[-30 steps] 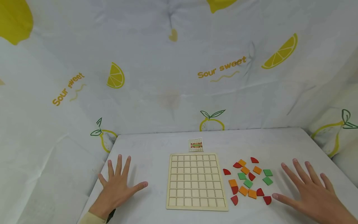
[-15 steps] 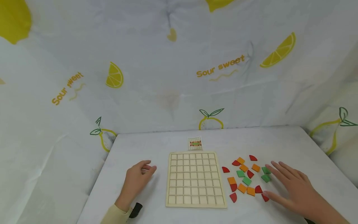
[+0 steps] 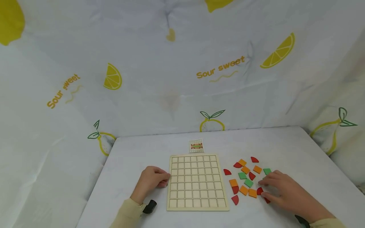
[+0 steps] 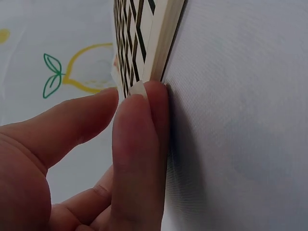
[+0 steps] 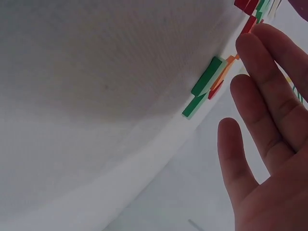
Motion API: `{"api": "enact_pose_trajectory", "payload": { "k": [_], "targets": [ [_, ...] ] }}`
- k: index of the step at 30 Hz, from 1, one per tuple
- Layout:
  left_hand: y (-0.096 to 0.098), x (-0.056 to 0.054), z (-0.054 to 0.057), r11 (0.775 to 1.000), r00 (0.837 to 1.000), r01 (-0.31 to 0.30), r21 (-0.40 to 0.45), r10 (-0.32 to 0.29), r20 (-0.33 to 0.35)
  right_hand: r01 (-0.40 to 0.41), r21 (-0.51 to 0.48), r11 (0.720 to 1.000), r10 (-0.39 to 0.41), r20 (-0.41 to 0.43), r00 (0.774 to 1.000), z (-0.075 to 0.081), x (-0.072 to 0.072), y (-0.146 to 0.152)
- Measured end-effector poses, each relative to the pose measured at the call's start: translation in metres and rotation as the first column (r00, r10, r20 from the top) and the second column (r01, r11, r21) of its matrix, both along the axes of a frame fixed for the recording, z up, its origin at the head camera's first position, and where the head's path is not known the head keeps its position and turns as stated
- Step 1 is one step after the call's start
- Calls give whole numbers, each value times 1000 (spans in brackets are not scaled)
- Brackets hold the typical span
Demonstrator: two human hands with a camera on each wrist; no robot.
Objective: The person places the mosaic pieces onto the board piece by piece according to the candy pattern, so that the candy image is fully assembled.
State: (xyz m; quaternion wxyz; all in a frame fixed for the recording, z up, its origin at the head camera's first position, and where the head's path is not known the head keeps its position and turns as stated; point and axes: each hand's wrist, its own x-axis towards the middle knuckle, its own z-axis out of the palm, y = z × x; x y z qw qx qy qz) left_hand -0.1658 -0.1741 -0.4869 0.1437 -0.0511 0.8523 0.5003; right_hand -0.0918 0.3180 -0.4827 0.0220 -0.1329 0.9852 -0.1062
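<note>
A pale wooden grid board [image 3: 196, 209] lies flat on the table. At its left edge is my left hand [image 3: 151, 180], fingers bent and fingertips holding the rim; the left wrist view shows the digits [image 4: 137, 139] against the board's edge [image 4: 163, 38]. My right hand [image 3: 285, 190] hovers low over the right side of the loose tiles, its thumb by a red quarter-round tile [image 3: 259, 191]. Its fingers [image 5: 262, 101] look relaxed and hold nothing. Partly behind that hand are a green square tile [image 3: 267, 171] and another red tile [image 3: 266, 200].
Several orange squares [image 3: 252, 193], green squares [image 3: 248, 183] and red quarter-rounds [image 3: 235, 199] lie scattered between the board and my right hand. A small pattern card [image 3: 196, 146] lies behind the board. White lemon-print cloth [image 3: 171, 79] rises behind the table.
Both hands were spread above the table. My left hand has moved right to the board's edge with its fingers bending; my right hand has moved left and lower, over the tiles.
</note>
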Motion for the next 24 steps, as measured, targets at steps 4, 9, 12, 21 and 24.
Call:
{"api": "enact_pose_trajectory", "payload": {
  "k": [4, 9, 12, 21, 24],
  "targets": [
    [4, -2, -1, 999, 1000, 16, -35, -16, 14, -2, 13, 1000, 1, 42, 999, 0, -4, -2],
    [8, -3, -1, 998, 1000, 10, -61, -8, 20, 0, 21, 1000, -2, 69, 998, -1, -7, -5],
    [9, -2, -1, 998, 1000, 5, -63, -3, 27, -3, 17, 1000, 1, 77, 997, -2, -8, -5],
    [12, -3, 1, 997, 1000, 6, -72, -5, 19, 15, 8, 1000, -16, 121, 992, -2, -14, -7],
    [11, -3, 1, 998, 1000, 2, -70, -1, 21, 18, 4, 1000, -18, 140, 990, -1, -17, -7]
  ]
}}
